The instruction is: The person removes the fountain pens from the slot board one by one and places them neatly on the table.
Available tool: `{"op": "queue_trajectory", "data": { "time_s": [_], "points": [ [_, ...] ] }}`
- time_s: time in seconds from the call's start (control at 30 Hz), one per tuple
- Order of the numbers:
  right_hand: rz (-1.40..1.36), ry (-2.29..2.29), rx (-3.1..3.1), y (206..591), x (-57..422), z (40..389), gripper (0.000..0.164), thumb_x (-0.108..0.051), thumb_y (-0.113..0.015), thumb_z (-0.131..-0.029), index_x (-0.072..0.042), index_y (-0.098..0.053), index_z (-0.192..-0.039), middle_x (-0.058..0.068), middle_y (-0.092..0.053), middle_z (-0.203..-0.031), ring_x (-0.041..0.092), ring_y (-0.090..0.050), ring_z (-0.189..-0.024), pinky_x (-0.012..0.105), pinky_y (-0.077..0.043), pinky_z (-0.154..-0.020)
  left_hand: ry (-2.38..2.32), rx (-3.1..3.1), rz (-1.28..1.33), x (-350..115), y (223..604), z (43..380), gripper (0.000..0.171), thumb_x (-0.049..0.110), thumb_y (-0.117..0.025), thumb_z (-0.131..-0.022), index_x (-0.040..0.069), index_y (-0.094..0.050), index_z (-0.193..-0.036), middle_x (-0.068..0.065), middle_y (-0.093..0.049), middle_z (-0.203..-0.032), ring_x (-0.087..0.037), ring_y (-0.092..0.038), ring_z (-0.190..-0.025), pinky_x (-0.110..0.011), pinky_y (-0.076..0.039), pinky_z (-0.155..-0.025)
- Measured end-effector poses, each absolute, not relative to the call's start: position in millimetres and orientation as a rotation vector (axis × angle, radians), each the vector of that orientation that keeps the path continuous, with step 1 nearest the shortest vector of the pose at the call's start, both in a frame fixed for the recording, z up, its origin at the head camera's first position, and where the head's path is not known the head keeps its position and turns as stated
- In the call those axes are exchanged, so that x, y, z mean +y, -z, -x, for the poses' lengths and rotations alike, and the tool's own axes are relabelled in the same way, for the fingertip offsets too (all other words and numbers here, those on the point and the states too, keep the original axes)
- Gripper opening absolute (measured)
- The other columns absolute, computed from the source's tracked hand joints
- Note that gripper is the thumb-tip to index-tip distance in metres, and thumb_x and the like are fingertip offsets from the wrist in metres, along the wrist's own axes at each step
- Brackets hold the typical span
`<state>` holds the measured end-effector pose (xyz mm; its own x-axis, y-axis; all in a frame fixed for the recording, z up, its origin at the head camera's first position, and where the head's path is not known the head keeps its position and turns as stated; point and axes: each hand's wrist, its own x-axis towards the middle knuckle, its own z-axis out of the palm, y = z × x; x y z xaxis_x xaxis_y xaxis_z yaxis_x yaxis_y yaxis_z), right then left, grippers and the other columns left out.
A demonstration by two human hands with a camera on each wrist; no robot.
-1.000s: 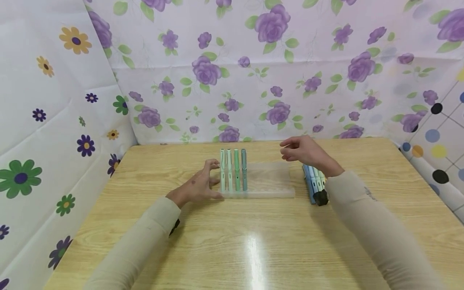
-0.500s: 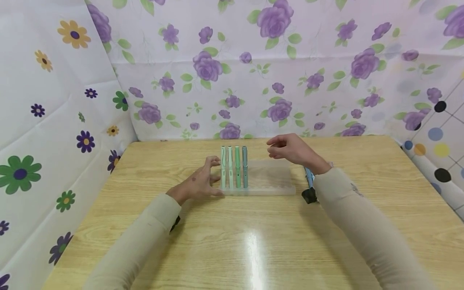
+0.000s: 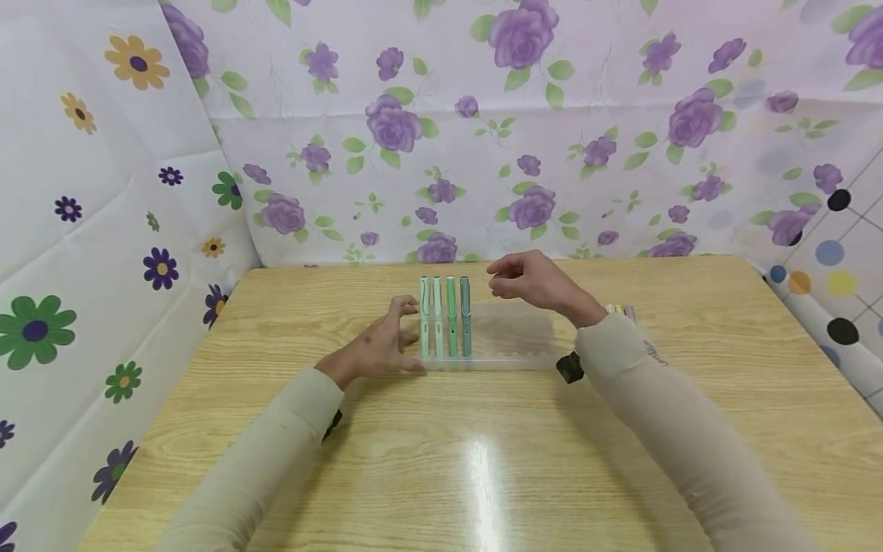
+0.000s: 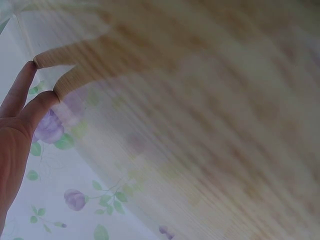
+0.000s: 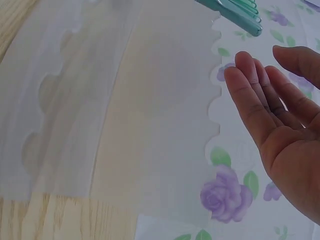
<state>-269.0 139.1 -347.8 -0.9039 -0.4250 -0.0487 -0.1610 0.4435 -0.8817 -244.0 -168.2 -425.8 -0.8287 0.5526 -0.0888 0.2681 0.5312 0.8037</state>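
Observation:
Upright in the left half of a clear pen rack [image 3: 513, 331] stand several capped pens [image 3: 451, 316], pale mint, green and grey-teal. My left hand [image 3: 375, 349] is at the rack's left end, thumb at the front lip and fingers spread along the side. Two straight fingers [image 4: 41, 105] show in the left wrist view, tips meeting their reflection. My right hand [image 3: 531, 277] hovers over the rack's back edge, right of the teal pen, fingers loosely bent and holding nothing. In the right wrist view its palm [image 5: 285, 135] faces the rack's notched edge, near the pens' ends [image 5: 245, 17].
More pens [image 3: 617, 310] lie on the wooden table [image 3: 441, 460] to the right, mostly hidden behind my right forearm. A black wrist camera [image 3: 569, 368] hangs under that wrist, beside the rack's right end. A flowered cloth [image 3: 393, 123] rises behind the table.
My right hand has moved left, from near the loose pens to above the rack's middle, its forearm now covering most of those pens. The left hand stays at the rack's left end.

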Motion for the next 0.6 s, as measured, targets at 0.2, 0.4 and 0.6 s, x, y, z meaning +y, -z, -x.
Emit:
{"op": "queue_trajectory", "data": {
  "time_s": [0.2,0.4,0.6],
  "points": [
    [0.563,1.372,2.485,346.6,126.0,270.8,0.035,-0.014,-0.061,-0.1,0.001,-0.061,-0.131,0.016,-0.069,-0.109,0.028,-0.068,-0.099,0.047,-0.052,-0.093,-1.191,2.453,-0.684,-168.4,425.8,243.7,0.097,0.014,-0.087,-0.079,0.021,-0.015,-0.144,-0.017,-0.021,-0.16,-0.035,-0.052,-0.13,-0.05,-0.045,-0.103],
    [0.573,1.325,2.506,345.4,114.5,272.0,0.035,-0.014,-0.062,-0.1,0.0,-0.061,-0.132,0.017,-0.069,-0.113,0.029,-0.069,-0.099,0.045,-0.054,-0.091,-1.183,2.46,-0.695,-168.9,427.0,244.0,0.098,0.013,-0.088,-0.079,0.021,-0.015,-0.144,-0.017,-0.022,-0.16,-0.036,-0.053,-0.13,-0.051,-0.044,-0.103],
    [0.591,1.281,2.53,348.0,108.8,273.6,0.034,-0.013,-0.063,-0.099,-0.001,-0.062,-0.131,0.018,-0.069,-0.117,0.031,-0.068,-0.104,0.045,-0.053,-0.091,-1.176,2.467,-0.697,-168.3,426.7,244.4,0.097,0.012,-0.088,-0.079,0.021,-0.016,-0.143,-0.017,-0.024,-0.159,-0.034,-0.054,-0.128,-0.052,-0.044,-0.104]
  ]
}}
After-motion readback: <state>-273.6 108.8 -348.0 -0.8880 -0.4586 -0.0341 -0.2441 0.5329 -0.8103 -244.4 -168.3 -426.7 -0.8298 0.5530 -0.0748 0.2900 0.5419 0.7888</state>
